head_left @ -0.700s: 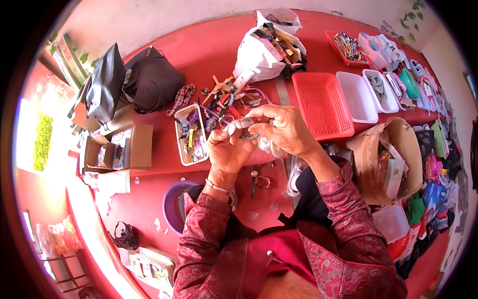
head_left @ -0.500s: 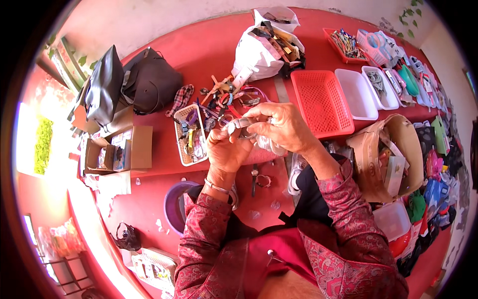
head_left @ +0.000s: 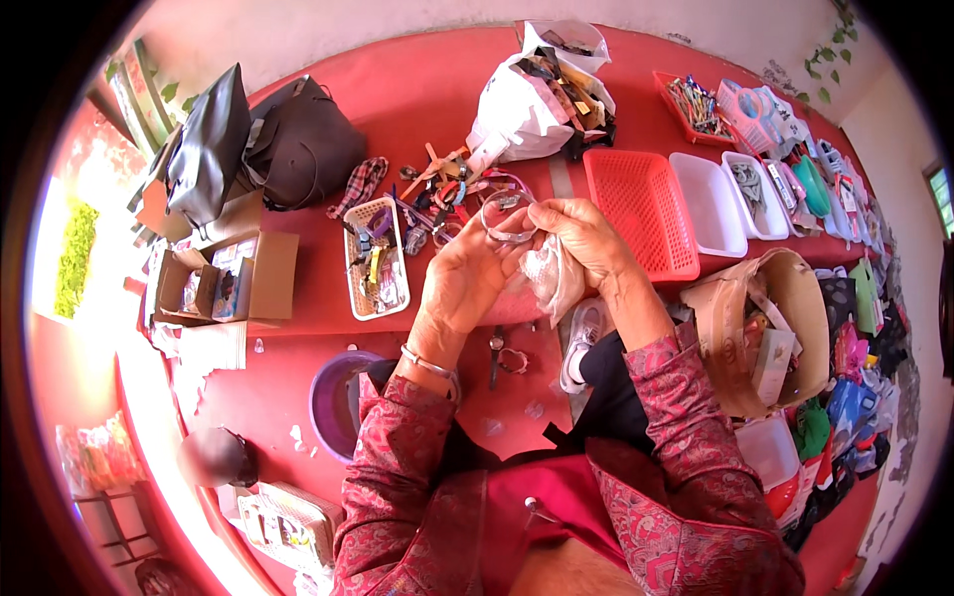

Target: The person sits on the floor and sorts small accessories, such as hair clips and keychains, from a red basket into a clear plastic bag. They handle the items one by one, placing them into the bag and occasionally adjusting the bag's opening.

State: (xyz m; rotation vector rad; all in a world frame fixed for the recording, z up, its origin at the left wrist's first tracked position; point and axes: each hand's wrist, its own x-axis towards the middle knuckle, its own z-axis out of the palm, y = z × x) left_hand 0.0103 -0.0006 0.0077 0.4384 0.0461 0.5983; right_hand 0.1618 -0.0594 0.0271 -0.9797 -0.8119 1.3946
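Observation:
A silver loop-shaped band (head_left: 509,217), a watch or bangle, is held up in front of me above the bench edge. My left hand (head_left: 463,280), palm up, has its curled fingers around the loop's lower side. My right hand (head_left: 586,248) touches the loop's right edge with its fingertips and grips a crumpled whitish cloth (head_left: 553,283) that hangs below them. Just beyond is a tangled pile of watches and straps (head_left: 462,189). To the left of the hands stands a white basket (head_left: 401,260) with more watches. Two watches (head_left: 497,356) lie on the floor below.
An empty red basket (head_left: 644,214), white trays (head_left: 708,204) and a cardboard box (head_left: 715,343) are to the right. A white bag (head_left: 512,109) stands behind; black bags (head_left: 303,149) and an open carton (head_left: 268,283) are left. Near my legs is a purple bucket (head_left: 333,407).
The loop has been raised and turned so its opening shows. My right hand has shifted slightly right, with more cloth showing. A blurred dark round shape has appeared at lower left.

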